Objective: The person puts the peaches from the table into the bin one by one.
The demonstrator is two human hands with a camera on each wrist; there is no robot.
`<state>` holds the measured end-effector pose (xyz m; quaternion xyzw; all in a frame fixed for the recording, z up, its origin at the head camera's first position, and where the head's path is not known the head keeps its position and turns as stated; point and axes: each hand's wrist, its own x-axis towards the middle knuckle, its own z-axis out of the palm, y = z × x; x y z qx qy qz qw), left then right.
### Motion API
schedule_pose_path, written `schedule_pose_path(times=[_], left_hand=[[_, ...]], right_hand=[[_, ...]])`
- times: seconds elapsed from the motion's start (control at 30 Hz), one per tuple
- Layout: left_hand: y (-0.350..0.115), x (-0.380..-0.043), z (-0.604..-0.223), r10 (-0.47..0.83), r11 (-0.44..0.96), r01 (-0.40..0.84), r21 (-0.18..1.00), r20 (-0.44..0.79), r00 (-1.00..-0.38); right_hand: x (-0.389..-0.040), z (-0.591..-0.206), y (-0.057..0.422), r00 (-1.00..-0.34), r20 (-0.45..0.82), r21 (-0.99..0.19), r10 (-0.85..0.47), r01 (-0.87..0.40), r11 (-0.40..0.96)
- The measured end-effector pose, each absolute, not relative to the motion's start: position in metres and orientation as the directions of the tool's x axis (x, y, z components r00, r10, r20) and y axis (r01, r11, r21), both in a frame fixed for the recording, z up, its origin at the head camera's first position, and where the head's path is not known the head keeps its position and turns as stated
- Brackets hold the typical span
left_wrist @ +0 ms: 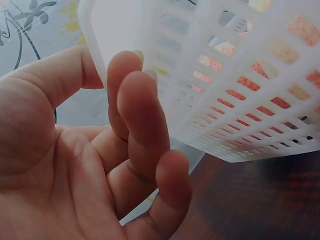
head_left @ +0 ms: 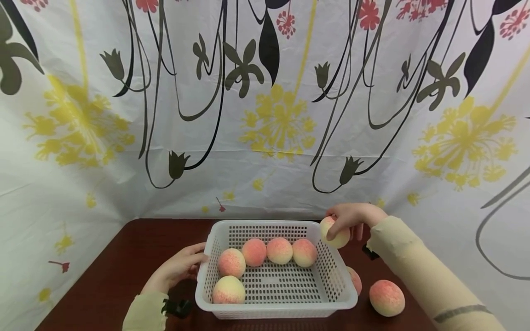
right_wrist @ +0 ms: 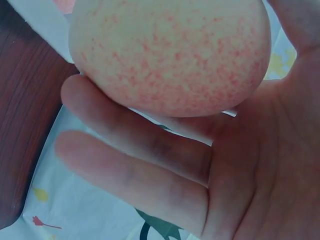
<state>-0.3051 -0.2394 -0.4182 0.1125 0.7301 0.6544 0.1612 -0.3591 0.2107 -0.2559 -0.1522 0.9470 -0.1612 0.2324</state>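
The held peach (head_left: 334,232) is, in the head view, near the two o'clock corner of the white basket (head_left: 285,306), and the right hand (head_left: 352,219) grasps it there; whether it touches the rim, I cannot tell. Inside the basket there are five peaches (head_left: 279,250), set from eight o'clock through twelve to two o'clock. Outside, near three o'clock, one peach (head_left: 354,280) is partly hidden by the basket, and a red-yellow peach (head_left: 387,298) lies on the dark table (head_left: 103,271). At nine o'clock the left hand (head_left: 186,264) grips the basket's rim.

In the left wrist view, bent fingers (left_wrist: 142,110) are against the basket wall, and reddish peach surface shows through its holes.

In the right wrist view, the held peach is at twelve o'clock, with two fingers (right_wrist: 145,145) stretched below it.
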Motion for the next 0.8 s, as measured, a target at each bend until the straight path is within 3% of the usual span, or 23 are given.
schedule_pose_path(times=[0.8], left_hand=[[-0.240, -0.304, -0.419, 0.373, 0.125, -0.028, 0.992, -0.073, -0.925]], right_hand=[[-0.368, -0.275, 0.171, -0.813, -0.401, -0.321, -0.422, -0.306, 0.896]])
